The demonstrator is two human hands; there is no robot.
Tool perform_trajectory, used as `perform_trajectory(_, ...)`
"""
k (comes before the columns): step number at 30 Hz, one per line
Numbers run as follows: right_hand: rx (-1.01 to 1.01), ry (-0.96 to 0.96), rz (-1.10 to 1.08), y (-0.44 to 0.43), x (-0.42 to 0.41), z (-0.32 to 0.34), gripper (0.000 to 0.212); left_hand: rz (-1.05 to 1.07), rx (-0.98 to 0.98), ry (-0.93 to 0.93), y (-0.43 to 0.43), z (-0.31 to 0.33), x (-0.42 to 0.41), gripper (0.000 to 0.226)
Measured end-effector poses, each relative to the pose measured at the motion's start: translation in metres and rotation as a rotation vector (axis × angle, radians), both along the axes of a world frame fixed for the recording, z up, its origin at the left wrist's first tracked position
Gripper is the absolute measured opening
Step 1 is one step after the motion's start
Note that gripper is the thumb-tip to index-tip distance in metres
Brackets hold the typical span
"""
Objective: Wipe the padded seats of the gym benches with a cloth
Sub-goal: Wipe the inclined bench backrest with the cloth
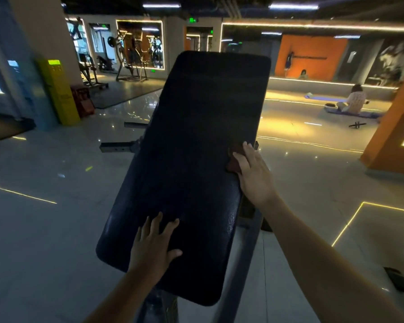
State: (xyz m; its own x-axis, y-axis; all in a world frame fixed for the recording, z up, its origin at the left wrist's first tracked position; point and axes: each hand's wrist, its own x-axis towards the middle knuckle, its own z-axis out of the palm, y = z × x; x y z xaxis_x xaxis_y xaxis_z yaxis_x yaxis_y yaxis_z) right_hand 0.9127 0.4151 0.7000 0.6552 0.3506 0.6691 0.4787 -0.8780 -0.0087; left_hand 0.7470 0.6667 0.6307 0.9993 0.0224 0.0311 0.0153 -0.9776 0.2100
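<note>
The left hand (153, 247) is laid flat with fingers spread on the padded seat (196, 136), close to its near end and left of the middle; nothing is held in it. The right hand (254, 176) is pressed with straightened fingers onto a brown cloth (233, 163), which lies at the bench's right edge, about halfway along. A metal frame (117, 146) is seen past the left edge. Well beyond the far right corner, a person (355, 100) is seated on the floor.
</note>
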Motion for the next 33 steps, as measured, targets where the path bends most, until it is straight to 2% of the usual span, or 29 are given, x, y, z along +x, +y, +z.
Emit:
perform_trajectory(7,-0.004,0.036,-0.034,0.003,0.024,0.025,0.056,-0.25,-0.177,-0.062,0.0,0.063,0.061,0.084)
perform_trajectory(10,0.036,0.051,-0.045,0.008,0.036,0.039,0.05,-0.305,-0.182,-0.112,-0.026,0.093,0.097,0.077)
perform_trajectory(15,0.051,0.087,-0.05,0.016,0.054,0.063,0.049,-0.212,-0.188,-0.065,-0.054,0.137,0.145,0.076)
perform_trajectory(20,0.058,0.078,-0.016,0.009,0.075,0.082,0.053,-0.157,-0.171,-0.022,-0.064,0.144,0.167,0.082)
perform_trajectory(23,0.073,0.102,-0.005,0.003,0.098,0.101,0.053,-0.141,-0.134,-0.058,-0.065,0.148,0.177,0.085)
perform_trajectory(25,0.108,0.101,-0.013,-0.004,0.115,0.119,0.05,-0.154,-0.105,-0.062,-0.066,0.154,0.184,0.09)
perform_trajectory(30,0.216,0.128,-0.027,-0.031,0.167,0.166,0.045,-0.164,-0.226,-0.087,-0.074,0.175,0.204,0.089)
perform_trajectory(33,0.32,0.037,-0.046,-0.041,0.19,0.196,0.043,-0.161,-0.193,-0.112,-0.085,0.186,0.219,0.086)
